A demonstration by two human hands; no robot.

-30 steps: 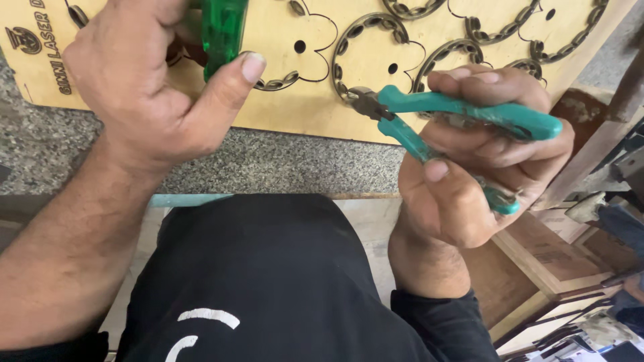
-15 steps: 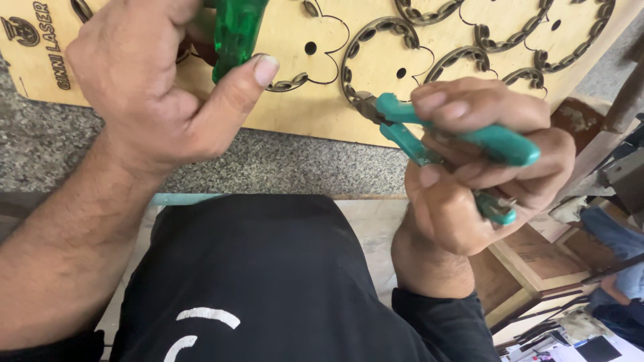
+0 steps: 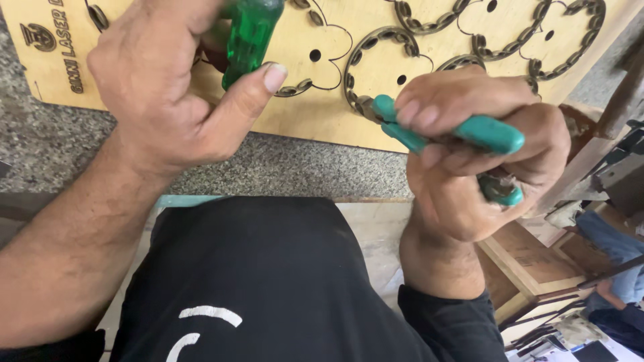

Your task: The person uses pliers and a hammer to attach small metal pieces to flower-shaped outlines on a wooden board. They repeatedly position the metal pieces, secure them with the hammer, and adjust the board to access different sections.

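Note:
My left hand grips a tool with a translucent green handle, held upright against a plywood die board with flower-shaped cut lines, small round holes and metal strip set in the cuts. My right hand squeezes teal-handled pliers. The plier jaws meet the metal strip in one flower outline near the board's front edge. The green tool's tip is hidden behind my left hand.
The board lies on a speckled grey stone surface. My black shirt fills the lower middle. Wooden frames and boards stand at the lower right, with blue cloth and dark clutter beyond them.
My right hand with the pliers has shifted slightly left and up, closer to the board's metal strip. My left hand keeps its grip on the green handle, nearly still.

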